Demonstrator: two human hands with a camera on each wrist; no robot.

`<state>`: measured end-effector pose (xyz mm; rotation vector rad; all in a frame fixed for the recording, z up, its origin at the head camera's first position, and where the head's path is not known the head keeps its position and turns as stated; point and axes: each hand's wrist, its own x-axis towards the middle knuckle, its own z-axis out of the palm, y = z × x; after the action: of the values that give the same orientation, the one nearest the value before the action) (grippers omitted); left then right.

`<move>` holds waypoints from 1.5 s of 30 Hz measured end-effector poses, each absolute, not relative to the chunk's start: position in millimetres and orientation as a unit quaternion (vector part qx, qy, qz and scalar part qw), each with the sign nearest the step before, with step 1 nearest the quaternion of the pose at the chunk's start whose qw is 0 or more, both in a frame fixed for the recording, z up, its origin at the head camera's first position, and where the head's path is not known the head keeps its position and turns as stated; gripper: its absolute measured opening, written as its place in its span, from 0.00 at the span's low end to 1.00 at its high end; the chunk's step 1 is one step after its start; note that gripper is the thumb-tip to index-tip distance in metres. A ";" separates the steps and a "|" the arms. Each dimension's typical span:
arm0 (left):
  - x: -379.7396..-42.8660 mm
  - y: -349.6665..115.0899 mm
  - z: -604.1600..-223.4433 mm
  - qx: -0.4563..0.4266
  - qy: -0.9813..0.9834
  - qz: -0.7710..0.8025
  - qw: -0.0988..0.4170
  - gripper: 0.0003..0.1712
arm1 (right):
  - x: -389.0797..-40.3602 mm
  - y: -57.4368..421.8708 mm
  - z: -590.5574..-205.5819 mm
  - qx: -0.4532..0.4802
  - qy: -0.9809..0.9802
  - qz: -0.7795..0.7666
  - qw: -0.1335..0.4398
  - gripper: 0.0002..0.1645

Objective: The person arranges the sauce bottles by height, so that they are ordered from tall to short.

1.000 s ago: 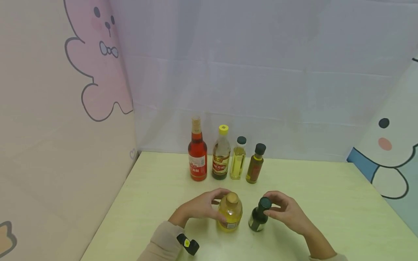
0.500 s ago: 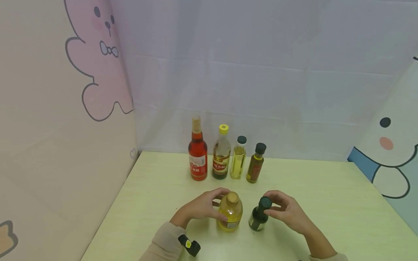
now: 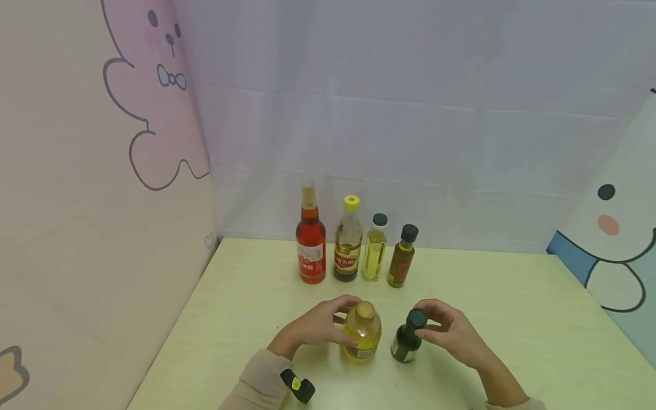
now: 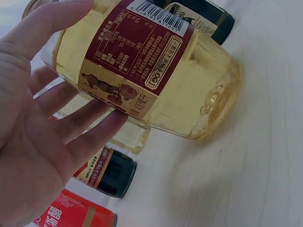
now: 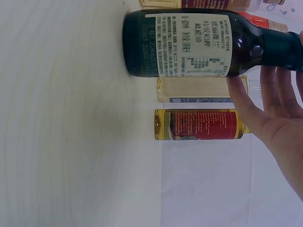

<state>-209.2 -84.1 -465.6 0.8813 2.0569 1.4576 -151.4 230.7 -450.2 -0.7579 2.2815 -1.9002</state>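
In the head view my left hand [image 3: 320, 326] grips a squat clear bottle of yellow cooking oil [image 3: 361, 336] from its left side, thumb in front and fingers behind. The left wrist view shows the oil bottle's maroon label with a barcode [image 4: 158, 16]. To its right, my right hand [image 3: 456, 337] pinches the neck of a small dark green bottle [image 3: 405, 345] just under its cap. That green bottle [image 5: 189, 42] has a pale printed label in the right wrist view. A narrow gap separates the two held bottles, and both are close to upright.
Behind the hands stands a row: a red vinegar bottle [image 3: 310, 250], a yellow-capped dark vinegar bottle [image 3: 347, 250], a slim pale-oil bottle [image 3: 374, 256] and a small black-capped bottle [image 3: 400, 263]. The pale table [image 3: 512, 319] meets a white cloth backdrop [image 3: 410, 114]; a printed cloth [image 3: 102, 228] hangs at left.
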 end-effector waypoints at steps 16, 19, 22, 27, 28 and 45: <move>-209.0 -81.7 -467.8 0.321 0.746 0.546 0.208 0.40 | -150.0 230.5 -450.4 -0.245 0.746 -0.618 0.035 0.21; -209.8 -81.3 -468.3 0.319 0.746 0.547 0.205 0.40 | -149.7 230.8 -450.7 -0.244 0.747 -0.617 0.035 0.21; -211.3 -81.1 -468.1 0.318 0.752 0.544 0.194 0.40 | -149.8 231.0 -451.0 -0.242 0.749 -0.616 0.034 0.21; -216.4 -79.4 -465.7 0.318 0.758 0.543 0.172 0.40 | -149.7 231.0 -451.2 -0.239 0.748 -0.619 0.033 0.21; -217.5 -78.9 -464.9 0.316 0.758 0.544 0.170 0.40 | -149.7 230.9 -451.1 -0.240 0.747 -0.619 0.033 0.21; -241.7 -56.7 -457.7 0.266 0.787 0.534 0.156 0.41 | -151.0 230.4 -452.7 -0.245 0.744 -0.620 0.033 0.21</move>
<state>-241.7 -56.7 -457.7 0.7612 2.2530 1.5293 -151.0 230.4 -452.7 -0.7540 2.2899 -1.9083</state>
